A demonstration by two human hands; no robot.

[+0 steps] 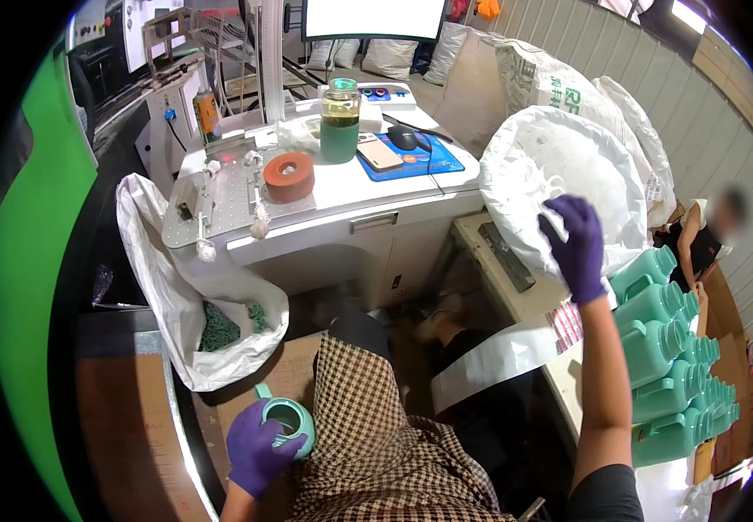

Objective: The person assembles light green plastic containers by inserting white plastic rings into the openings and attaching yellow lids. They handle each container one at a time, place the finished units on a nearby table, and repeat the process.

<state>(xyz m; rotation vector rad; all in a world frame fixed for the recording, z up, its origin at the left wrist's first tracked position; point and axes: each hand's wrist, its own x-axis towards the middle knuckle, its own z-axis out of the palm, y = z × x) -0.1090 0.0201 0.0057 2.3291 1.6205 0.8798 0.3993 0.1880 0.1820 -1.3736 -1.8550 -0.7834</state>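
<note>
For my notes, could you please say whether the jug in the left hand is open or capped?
Open: the jug shows no cap, and its inside is visible through the mouth.

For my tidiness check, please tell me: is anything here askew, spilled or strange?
The white strip hangs askew beyond the edge of the cream bench, rather than lying fully on it. No spill stands out.

The white desk [339,191] over there bears a grey perforated metal plate [235,204], a tall half-green bottle [339,135] and a blue rectangular mat [407,169]; a grey metal bar [507,257] lies along the cream side bench [533,301].
</note>
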